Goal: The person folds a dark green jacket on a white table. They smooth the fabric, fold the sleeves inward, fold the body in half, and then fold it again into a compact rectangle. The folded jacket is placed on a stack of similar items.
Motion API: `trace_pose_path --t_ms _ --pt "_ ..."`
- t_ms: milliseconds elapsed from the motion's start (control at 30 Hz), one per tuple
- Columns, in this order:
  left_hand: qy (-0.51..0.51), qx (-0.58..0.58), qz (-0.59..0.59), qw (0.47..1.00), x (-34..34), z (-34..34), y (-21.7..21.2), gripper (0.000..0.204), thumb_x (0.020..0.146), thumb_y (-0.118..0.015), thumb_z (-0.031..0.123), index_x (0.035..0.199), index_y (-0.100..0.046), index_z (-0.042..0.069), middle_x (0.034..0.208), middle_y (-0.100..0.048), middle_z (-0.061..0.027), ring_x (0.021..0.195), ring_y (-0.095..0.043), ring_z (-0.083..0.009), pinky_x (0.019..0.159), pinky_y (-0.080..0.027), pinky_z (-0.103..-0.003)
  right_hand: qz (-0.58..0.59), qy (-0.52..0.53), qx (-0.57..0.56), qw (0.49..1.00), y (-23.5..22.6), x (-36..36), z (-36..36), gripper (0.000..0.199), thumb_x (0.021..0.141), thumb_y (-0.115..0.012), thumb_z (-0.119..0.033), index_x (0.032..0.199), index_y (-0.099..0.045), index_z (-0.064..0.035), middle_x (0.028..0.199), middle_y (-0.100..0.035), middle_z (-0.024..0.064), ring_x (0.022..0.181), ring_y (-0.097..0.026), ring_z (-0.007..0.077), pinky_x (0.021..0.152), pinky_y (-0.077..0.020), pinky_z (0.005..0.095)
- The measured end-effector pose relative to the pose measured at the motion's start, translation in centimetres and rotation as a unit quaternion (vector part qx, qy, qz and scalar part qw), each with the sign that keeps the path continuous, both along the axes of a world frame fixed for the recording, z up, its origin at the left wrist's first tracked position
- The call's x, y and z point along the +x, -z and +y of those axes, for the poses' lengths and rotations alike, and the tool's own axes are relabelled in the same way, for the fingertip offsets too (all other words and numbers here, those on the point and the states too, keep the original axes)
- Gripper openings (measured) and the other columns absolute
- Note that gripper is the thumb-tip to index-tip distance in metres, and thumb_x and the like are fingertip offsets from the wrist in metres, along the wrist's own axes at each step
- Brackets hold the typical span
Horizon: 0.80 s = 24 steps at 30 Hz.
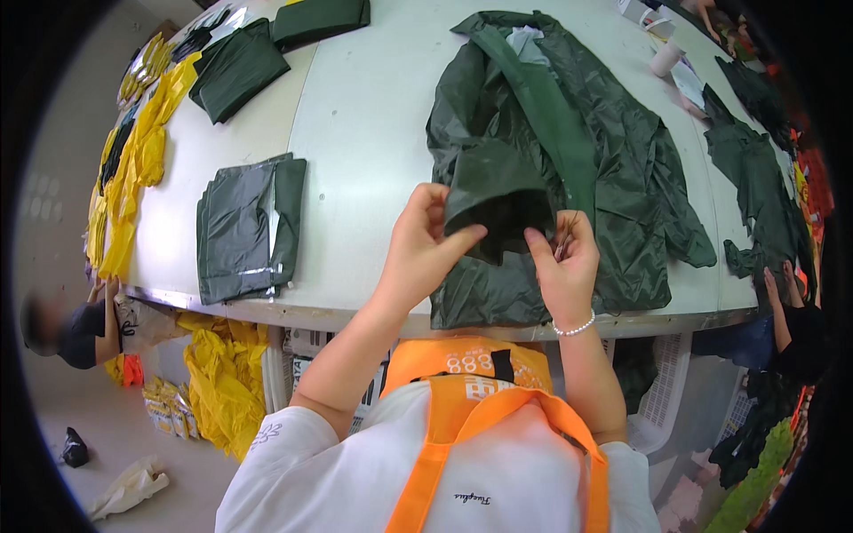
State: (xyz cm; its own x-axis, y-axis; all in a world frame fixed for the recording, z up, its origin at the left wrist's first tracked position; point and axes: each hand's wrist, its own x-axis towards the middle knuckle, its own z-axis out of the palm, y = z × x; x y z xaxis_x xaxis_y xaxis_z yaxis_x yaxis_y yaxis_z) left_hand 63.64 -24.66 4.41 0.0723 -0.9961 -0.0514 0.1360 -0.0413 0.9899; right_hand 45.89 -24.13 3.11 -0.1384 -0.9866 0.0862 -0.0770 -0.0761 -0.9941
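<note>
A dark green raincoat-like jacket (622, 195) lies spread on the white table in front of me. Its sleeve end (498, 191) is lifted, and the dark opening faces me. My left hand (431, 244) grips the left edge of that opening, with the thumb at its near rim. My right hand (567, 262) pinches the right edge with its thumb. A small metallic thing (563, 242) shows between the right fingers; I cannot make out its kind. Across the jacket's middle lies a smoother green strip (542, 107).
Folded dark green garments in clear wrap (249, 226) lie to my left. Farther back are more dark green bundles (238, 71) and yellow garments (147, 169). People work at the left and right table ends. White plastic baskets (662, 382) stand below the table edge.
</note>
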Motion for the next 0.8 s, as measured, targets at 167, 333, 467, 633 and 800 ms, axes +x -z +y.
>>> trace_pose_path --t_ms 167,333,467,633,800 --pt "-0.130 -0.037 -0.188 0.973 3.9 -0.2 0.4 0.036 0.063 -0.059 -0.018 0.091 -0.047 0.002 0.076 -0.052 -0.0036 0.068 -0.051 -0.0103 0.059 -0.045 -0.023 0.046 0.042 -0.044 0.997 0.2 -1.9 -0.1 0.022 0.073 -0.054 0.011 0.082 -0.046 -0.0063 0.069 -0.042 -0.0052 0.057 -0.032 0.0003 0.052 -0.0301 0.0160" --pt "-0.162 -0.300 -0.386 0.857 2.5 0.0 0.6 0.029 0.060 -0.067 -0.014 0.080 -0.053 0.002 0.077 -0.054 -0.0074 0.068 -0.053 -0.0192 0.059 -0.045 -0.028 0.059 0.033 -0.034 0.997 1.7 -1.9 0.8 0.021 0.074 -0.058 0.009 0.081 -0.045 -0.0058 0.069 -0.043 -0.0048 0.057 -0.033 0.0009 0.050 -0.0289 0.0171" --pt "-0.109 -0.349 -0.376 0.851 2.3 0.1 0.6 0.029 0.057 -0.075 -0.008 0.074 -0.055 0.002 0.075 -0.059 -0.0070 0.068 -0.056 -0.0202 0.058 -0.046 -0.027 0.126 -0.054 0.036 0.990 0.3 -1.9 1.3 0.020 0.079 -0.064 0.001 0.085 -0.046 -0.0043 0.074 -0.046 -0.0033 0.059 -0.035 0.0016 0.052 -0.0305 0.0173" --pt "-0.097 -0.360 -0.392 0.841 2.1 -0.2 1.1 0.028 0.057 -0.076 -0.007 0.075 -0.057 0.003 0.070 -0.059 -0.0053 0.062 -0.055 -0.0194 0.055 -0.045 -0.027 0.038 -0.136 0.050 0.989 -1.4 -3.2 1.7 0.024 0.089 -0.060 -0.013 0.105 -0.045 -0.0027 0.084 -0.050 0.0019 0.064 -0.041 0.0051 0.061 -0.0370 0.0179" --pt "-0.084 -0.383 -0.422 0.818 1.9 -0.3 1.3 0.028 0.055 -0.075 -0.005 0.074 -0.057 0.006 0.072 -0.061 -0.0044 0.064 -0.056 -0.0207 0.057 -0.045 -0.029 0.111 -0.184 0.035 0.976 -4.0 -2.3 -0.2 0.019 0.088 -0.061 -0.010 0.101 -0.051 -0.0004 0.086 -0.055 0.0033 0.072 -0.049 0.0059 0.065 -0.0416 0.0200"
